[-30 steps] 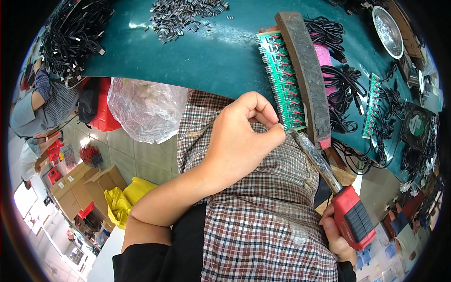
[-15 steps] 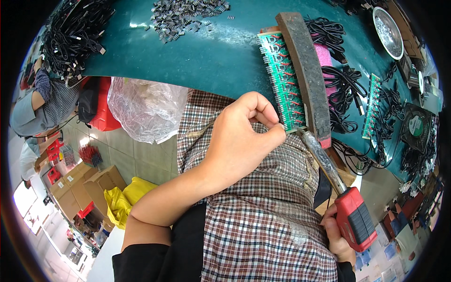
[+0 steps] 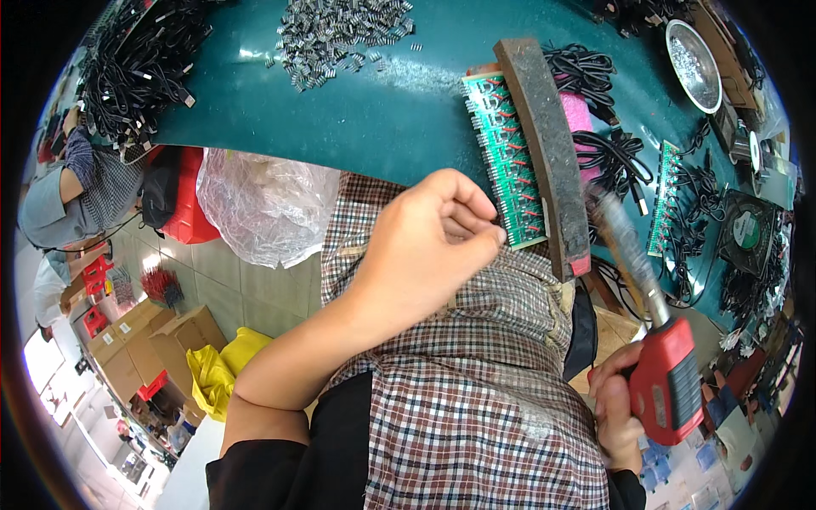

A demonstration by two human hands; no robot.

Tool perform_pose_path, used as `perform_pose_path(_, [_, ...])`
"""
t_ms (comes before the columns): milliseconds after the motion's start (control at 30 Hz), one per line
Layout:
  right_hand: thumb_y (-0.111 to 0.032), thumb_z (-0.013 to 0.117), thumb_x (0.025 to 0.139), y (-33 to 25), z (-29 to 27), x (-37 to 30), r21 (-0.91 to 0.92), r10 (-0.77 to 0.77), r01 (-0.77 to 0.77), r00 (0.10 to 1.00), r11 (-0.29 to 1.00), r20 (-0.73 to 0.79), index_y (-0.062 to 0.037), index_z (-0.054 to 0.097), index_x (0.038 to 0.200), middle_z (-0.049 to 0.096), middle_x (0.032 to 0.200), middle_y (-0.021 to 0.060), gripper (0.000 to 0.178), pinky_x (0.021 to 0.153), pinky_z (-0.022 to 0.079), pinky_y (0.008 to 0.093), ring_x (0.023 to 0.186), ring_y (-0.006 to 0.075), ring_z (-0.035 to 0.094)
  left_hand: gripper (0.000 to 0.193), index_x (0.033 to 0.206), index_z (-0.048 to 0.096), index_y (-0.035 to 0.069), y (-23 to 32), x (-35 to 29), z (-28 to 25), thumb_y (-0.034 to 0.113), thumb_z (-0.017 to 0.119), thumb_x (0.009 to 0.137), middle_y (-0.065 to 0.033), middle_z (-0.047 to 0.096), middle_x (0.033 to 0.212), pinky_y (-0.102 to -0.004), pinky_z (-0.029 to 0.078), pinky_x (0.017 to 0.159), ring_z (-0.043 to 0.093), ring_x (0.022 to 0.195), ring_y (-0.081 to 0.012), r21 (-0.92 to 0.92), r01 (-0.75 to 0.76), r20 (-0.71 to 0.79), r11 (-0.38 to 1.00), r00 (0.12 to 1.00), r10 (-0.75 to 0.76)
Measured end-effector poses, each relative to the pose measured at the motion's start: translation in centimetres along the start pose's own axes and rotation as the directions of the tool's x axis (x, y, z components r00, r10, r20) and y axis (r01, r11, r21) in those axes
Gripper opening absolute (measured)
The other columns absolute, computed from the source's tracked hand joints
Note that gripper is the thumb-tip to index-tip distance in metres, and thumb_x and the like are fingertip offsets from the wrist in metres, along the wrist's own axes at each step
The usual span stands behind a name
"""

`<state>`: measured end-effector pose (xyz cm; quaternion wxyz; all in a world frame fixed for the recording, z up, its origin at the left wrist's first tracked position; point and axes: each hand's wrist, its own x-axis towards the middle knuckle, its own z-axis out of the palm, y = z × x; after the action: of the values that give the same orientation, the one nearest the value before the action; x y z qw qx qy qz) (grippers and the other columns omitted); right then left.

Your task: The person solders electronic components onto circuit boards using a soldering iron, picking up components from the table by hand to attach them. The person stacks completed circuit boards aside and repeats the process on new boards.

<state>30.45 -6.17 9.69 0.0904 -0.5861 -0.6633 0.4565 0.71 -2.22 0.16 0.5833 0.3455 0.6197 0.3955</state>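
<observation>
My left hand (image 3: 429,246) is closed in a pinch by the near end of a long green circuit board (image 3: 508,161). What its thumb and forefinger hold, if anything, is too small to make out. Small metal connectors line the board's left edge, and short red wires run along its other side. A dark, heavy bar (image 3: 544,144) lies along the board's right side. My right hand (image 3: 616,404) grips a red and black soldering gun (image 3: 667,382). Its metal barrel, smeared by motion, points up past the right of the bar, apart from the board.
Loose metal connectors (image 3: 336,38) form a pile on the green table (image 3: 255,93). Black cable bundles (image 3: 140,72) lie far left; coiled cables (image 3: 608,157) sit right of the bar. Further right are another green board (image 3: 663,200), a metal bowl (image 3: 693,66) and a solder spool (image 3: 754,151).
The soldering gun has drawn back to the right, its tip leaving the near end of the board. My left hand has shifted slightly left and stays pinched.
</observation>
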Motion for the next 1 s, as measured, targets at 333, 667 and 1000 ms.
perform_pose_path(333, [-0.001, 0.086, 0.065, -4.0, 5.9, 14.6, -0.397, -0.635, 0.498, 0.650, 0.771, -0.417, 0.0013, 0.057, 0.120, 0.062, 0.105, 0.0204, 0.063, 0.076, 0.055, 0.0446, 0.093, 0.0398, 0.065, 0.039, 0.120, 0.057, -0.007, 1.7, 3.9, -0.9, 0.009, 0.079, 0.093, -0.0107, 0.072, 0.097, -0.0264, 0.056, 0.070, 0.069, 0.079, -0.0111, -0.097, 0.001, -0.069, 0.995, 0.998, -0.008])
perform_pose_path(667, [-0.002, 0.085, 0.068, -4.2, 6.2, 16.4, -0.304, -0.579, 0.504, 0.587, 0.808, -0.565, -0.0005, 0.060, 0.114, 0.063, 0.104, 0.0162, 0.052, 0.068, 0.057, 0.0381, 0.082, 0.0335, 0.069, 0.031, 0.111, 0.050, -0.002, 2.4, 4.7, 0.4, -0.005, 0.074, 0.090, -0.0111, 0.071, 0.096, -0.0222, 0.054, 0.065, 0.068, 0.075, -0.0087, -0.107, -0.024, -0.055, 0.994, 0.998, 0.018])
perform_pose_path(1000, [0.006, 0.086, 0.079, -2.0, -0.1, 9.1, 0.217, -0.109, 0.472, 0.572, 0.854, -0.813, -0.0083, 0.044, 0.132, 0.047, 0.121, 0.0058, 0.069, 0.090, 0.053, 0.0344, 0.106, 0.0186, 0.060, 0.046, 0.131, 0.051, -0.003, 9.4, 4.3, 3.8, -0.005, 0.073, 0.091, -0.0126, 0.073, 0.111, -0.0265, 0.058, 0.082, 0.071, 0.095, -0.0136, -0.393, -0.057, 0.123, 0.918, 0.986, 0.114])
